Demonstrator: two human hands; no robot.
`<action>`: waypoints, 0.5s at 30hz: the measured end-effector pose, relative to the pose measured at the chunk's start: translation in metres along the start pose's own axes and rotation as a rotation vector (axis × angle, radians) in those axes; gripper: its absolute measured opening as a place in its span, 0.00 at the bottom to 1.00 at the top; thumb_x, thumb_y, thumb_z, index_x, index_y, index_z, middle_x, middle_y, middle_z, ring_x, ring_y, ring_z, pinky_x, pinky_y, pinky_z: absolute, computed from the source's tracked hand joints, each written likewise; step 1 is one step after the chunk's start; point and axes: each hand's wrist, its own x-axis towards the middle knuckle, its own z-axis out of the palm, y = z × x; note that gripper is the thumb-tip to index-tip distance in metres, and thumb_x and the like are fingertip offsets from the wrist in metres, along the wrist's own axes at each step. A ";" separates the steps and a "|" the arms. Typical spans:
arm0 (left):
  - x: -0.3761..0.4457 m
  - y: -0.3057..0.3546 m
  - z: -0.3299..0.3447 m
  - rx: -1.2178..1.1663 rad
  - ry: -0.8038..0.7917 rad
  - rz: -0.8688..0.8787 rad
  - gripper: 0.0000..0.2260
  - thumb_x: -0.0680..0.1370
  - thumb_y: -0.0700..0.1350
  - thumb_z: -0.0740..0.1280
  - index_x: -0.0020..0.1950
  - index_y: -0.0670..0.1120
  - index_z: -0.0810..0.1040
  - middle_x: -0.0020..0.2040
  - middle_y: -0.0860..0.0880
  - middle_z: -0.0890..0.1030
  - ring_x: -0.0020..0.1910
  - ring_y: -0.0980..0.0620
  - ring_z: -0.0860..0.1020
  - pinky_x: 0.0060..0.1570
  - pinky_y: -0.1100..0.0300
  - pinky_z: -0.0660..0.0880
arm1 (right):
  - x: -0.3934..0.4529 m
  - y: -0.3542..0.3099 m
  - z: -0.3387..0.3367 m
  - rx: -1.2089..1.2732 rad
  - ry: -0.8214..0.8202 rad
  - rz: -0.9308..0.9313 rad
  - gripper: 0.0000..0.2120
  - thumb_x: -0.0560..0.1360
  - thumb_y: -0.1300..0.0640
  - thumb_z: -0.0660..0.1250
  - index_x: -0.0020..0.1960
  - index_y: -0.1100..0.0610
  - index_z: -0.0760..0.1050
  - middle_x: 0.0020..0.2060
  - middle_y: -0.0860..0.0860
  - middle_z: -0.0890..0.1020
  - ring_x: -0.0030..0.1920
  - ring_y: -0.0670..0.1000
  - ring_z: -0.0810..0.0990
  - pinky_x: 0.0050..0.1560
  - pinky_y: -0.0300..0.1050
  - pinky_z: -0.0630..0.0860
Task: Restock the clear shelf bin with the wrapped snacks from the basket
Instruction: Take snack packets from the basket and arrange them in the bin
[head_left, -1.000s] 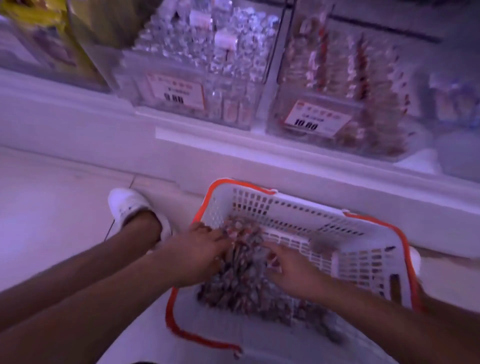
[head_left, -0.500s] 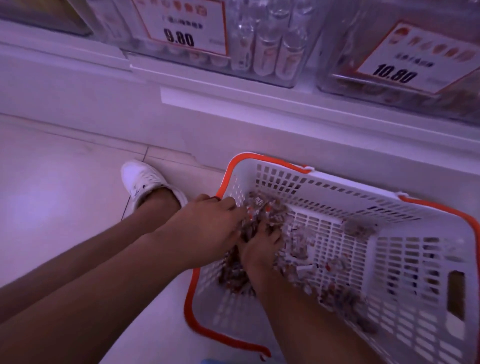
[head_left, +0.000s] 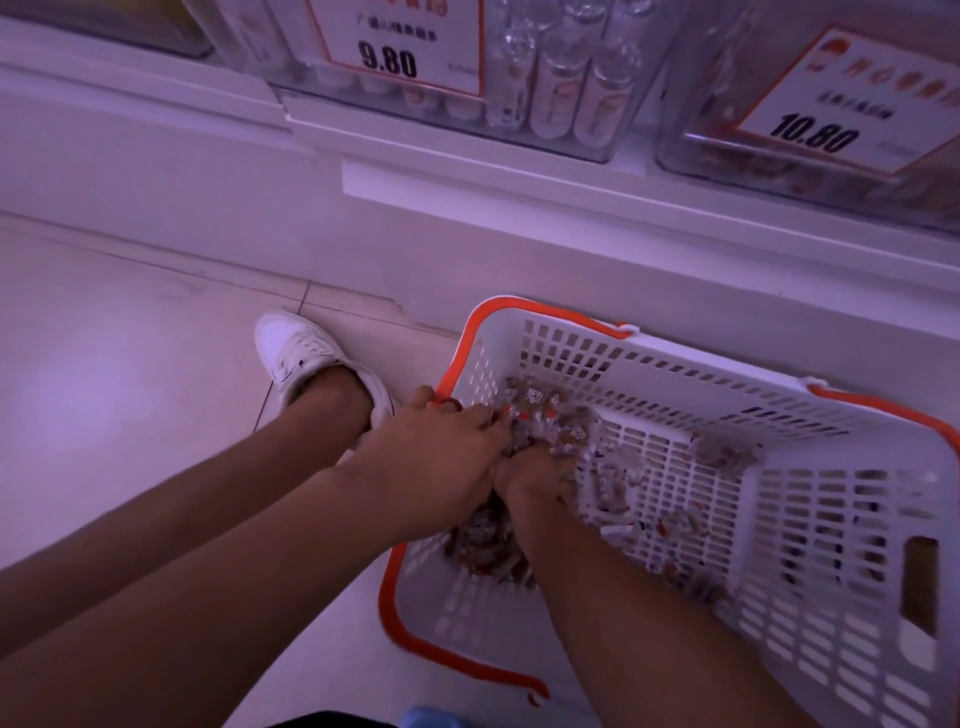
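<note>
Your arms are bare to the edge of view, no sleeves, and neither left hand (head_left: 441, 457) nor right hand (head_left: 535, 475) shows a ring, watch or glove. You wear a white low-top shoe (head_left: 306, 353) with perforated toe, a small dark side mark, no sock showing

A white shoe (head_left: 311, 358) on the tiled floor (head_left: 130, 389); price tags (head_left: 395, 47) above.
</note>
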 end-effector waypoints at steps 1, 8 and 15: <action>0.001 0.000 0.000 0.007 -0.010 -0.007 0.18 0.79 0.54 0.54 0.68 0.54 0.70 0.61 0.51 0.77 0.57 0.45 0.79 0.64 0.48 0.67 | -0.003 -0.004 0.002 -0.044 0.044 -0.042 0.31 0.77 0.40 0.62 0.74 0.54 0.64 0.76 0.63 0.59 0.75 0.65 0.58 0.74 0.61 0.57; 0.009 -0.009 -0.015 -0.095 0.008 -0.065 0.19 0.78 0.55 0.53 0.67 0.56 0.72 0.60 0.52 0.78 0.59 0.46 0.78 0.70 0.45 0.62 | -0.022 0.031 -0.039 0.382 0.090 -0.303 0.07 0.71 0.55 0.73 0.44 0.58 0.82 0.40 0.54 0.84 0.44 0.55 0.82 0.48 0.46 0.77; 0.031 0.019 -0.039 -0.719 0.110 -0.258 0.16 0.78 0.58 0.62 0.61 0.52 0.78 0.56 0.51 0.83 0.53 0.50 0.81 0.54 0.57 0.76 | -0.051 0.065 -0.181 0.700 -0.380 -0.173 0.05 0.73 0.58 0.72 0.44 0.58 0.79 0.28 0.55 0.74 0.26 0.51 0.71 0.29 0.40 0.67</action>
